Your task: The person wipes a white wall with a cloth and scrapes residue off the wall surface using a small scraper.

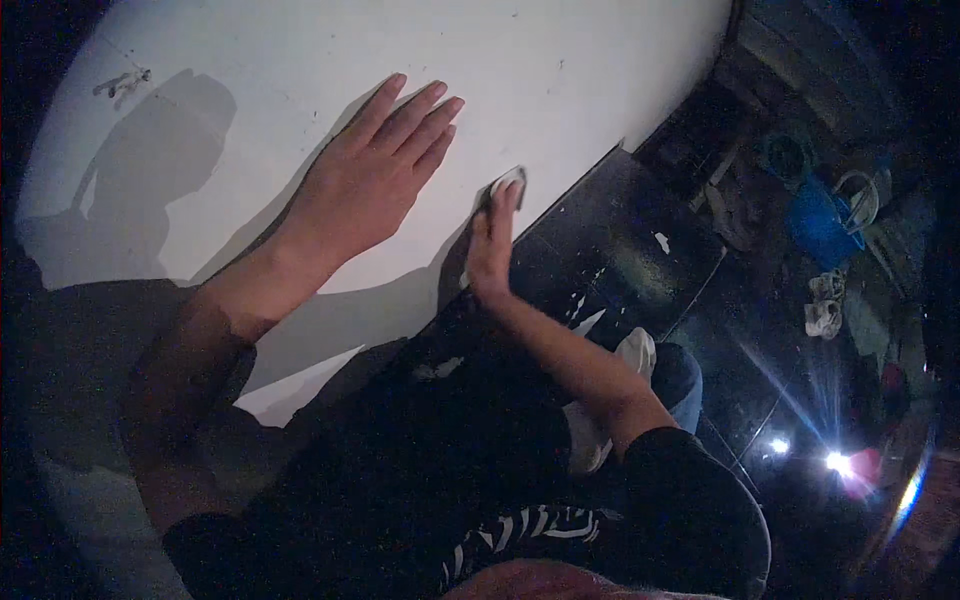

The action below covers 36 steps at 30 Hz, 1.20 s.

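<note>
My left hand (367, 169) lies flat against a broad white surface (525, 45), its fingers slightly apart and nothing in it. To its right, my right hand (493, 232) is turned edge-on near the surface's lower border. Its fingertips press a small whitish pad with a dark edge (519, 178), perhaps folded sandpaper or cloth, against the white. The palm side of that hand is hidden. Dark specks and a grey smudge (124, 84) mark the surface, and shadows of my head and arms fall across it.
Dark floor tiles (675, 390) with white splashes border the surface. A bright lamp (838, 461) shines from the lower right. A blue bag or container (821, 225) stands at the right, near a pale crumpled item (823, 319). My shoe (637, 349) shows beneath my right arm.
</note>
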### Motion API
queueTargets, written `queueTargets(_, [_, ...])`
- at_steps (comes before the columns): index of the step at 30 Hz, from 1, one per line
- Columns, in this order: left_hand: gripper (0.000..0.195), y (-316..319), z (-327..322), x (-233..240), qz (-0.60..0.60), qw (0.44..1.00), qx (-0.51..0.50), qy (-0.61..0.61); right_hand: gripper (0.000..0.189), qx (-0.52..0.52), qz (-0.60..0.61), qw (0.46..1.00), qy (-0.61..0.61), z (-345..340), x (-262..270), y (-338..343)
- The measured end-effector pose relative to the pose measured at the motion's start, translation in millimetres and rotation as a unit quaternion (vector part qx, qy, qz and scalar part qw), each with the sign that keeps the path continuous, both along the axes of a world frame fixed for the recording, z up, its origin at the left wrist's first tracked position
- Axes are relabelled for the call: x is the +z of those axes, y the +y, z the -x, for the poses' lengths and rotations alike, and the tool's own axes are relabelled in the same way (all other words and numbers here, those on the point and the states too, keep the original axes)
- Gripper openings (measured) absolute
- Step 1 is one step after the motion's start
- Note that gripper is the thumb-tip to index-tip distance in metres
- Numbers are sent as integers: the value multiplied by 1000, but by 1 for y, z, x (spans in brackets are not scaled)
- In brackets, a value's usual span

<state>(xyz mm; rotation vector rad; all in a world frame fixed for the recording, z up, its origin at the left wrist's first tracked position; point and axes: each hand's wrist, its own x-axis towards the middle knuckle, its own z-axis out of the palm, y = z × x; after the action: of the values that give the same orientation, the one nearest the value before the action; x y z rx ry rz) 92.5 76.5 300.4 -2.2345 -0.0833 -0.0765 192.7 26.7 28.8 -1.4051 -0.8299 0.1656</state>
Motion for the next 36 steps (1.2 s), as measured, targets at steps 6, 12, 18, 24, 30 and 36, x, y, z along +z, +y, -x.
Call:
queueTargets(6, [49, 1, 2, -1, -15, 1000, -4, -5, 53, -45, -39, 984, 167, -87, -30, 30])
queueTargets(12, [49, 3, -6, -4, 2, 1000, -7, -6, 54, -126, 112, 956, 241, -71, -90, 34])
queueTargets(18, [49, 2, 0, -1, -12, 1000, -1, -2, 51, -72, -14, 987, 143, -72, -5, 26])
queueTargets(24, [48, 3, -5, 0, -9, 1000, -12, 1, 60, -22, 0, 999, -41, -9, -20, 7])
queueTargets(30, [47, 3, 1, -1, -18, 1000, -5, 0, 69, 6, -11, 994, -104, 9, -3, 0])
queueTargets(36, [48, -1, 1, 5, -39, 999, -1, 8, 59, -85, 31, 994, -59, -67, -7, 29])
